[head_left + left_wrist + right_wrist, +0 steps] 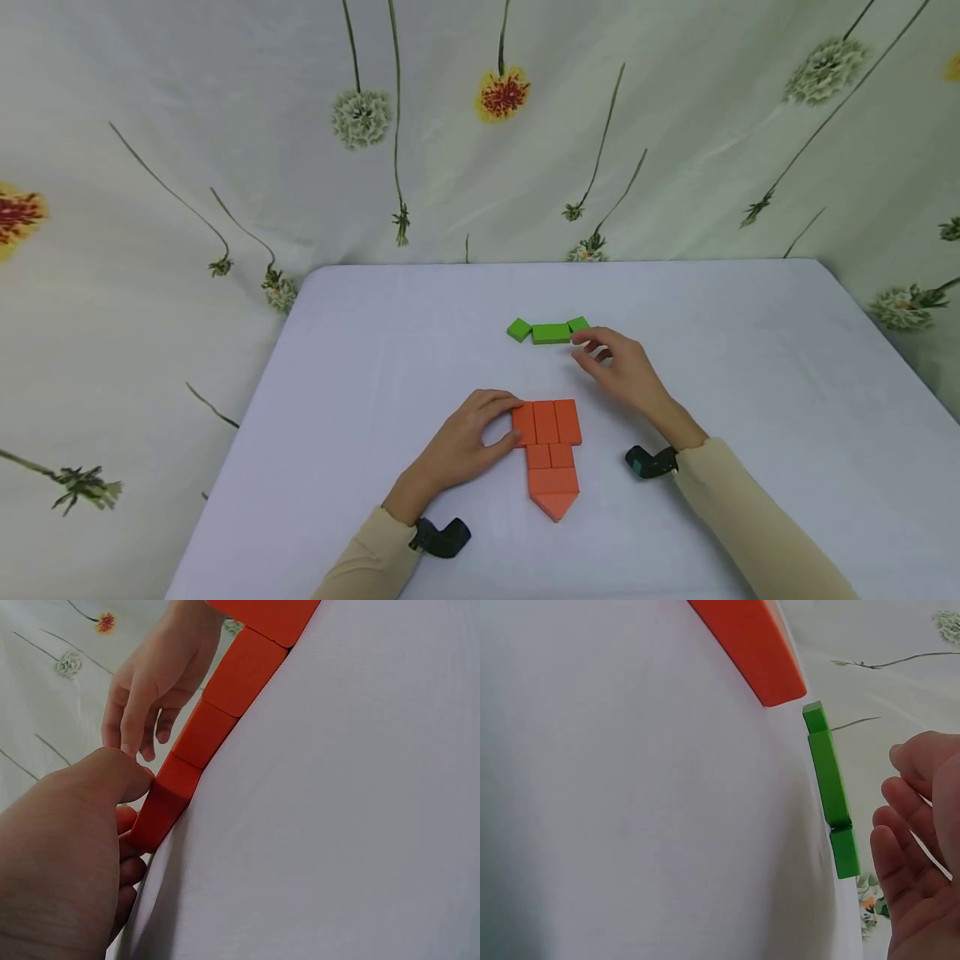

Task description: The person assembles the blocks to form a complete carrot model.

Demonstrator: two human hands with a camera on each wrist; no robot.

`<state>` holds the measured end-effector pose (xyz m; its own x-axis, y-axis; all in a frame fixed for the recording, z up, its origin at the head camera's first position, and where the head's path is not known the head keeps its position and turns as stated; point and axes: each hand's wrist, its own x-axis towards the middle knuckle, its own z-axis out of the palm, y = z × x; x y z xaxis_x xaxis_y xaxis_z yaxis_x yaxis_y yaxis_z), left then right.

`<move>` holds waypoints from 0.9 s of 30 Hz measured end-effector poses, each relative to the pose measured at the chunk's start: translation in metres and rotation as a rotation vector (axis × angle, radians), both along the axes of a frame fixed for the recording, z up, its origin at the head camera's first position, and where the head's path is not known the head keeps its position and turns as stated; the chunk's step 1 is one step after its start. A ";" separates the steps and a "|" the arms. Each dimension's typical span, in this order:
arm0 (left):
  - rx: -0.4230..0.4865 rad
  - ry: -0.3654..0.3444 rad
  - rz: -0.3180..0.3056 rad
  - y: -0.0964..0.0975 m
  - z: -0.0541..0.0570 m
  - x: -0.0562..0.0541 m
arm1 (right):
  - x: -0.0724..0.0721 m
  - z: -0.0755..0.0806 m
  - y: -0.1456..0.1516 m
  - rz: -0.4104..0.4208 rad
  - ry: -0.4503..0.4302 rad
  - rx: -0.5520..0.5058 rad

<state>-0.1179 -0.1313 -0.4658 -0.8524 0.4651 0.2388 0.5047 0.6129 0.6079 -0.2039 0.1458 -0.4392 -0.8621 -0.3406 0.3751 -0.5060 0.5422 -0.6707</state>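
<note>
Orange blocks (546, 422) lie joined on the white table: a row of three upright rectangles, two small squares below, then a wide rectangle (553, 481) and a triangle (556, 505) pointing toward me. My left hand (459, 442) pinches the leftmost orange block (166, 796) between thumb and fingers, at its two ends. Farther off, three green blocks make a short row: a long one (551, 334) between two smaller tilted ones, left (519, 330) and right (577, 323). Beside the right green block, my right hand (628, 372) hovers with loosely bent fingers, holding nothing.
The white table (390, 333) has rounded far corners. Behind it hangs a pale cloth (247, 108) printed with flowers. A black wrist device (442, 538) sits on the left wrist, another (651, 462) on the right.
</note>
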 end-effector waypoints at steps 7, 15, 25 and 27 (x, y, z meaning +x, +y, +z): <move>-0.003 -0.003 -0.001 0.000 0.001 0.000 | -0.015 -0.004 -0.002 -0.011 -0.046 0.019; -0.002 -0.011 -0.004 0.001 0.001 0.000 | -0.028 -0.007 -0.006 -0.022 -0.100 0.064; -0.012 -0.003 -0.005 0.000 0.000 -0.001 | -0.036 -0.013 -0.009 -0.037 -0.094 0.086; -0.010 0.000 -0.006 0.000 0.000 -0.001 | -0.037 -0.013 -0.009 -0.033 -0.106 0.093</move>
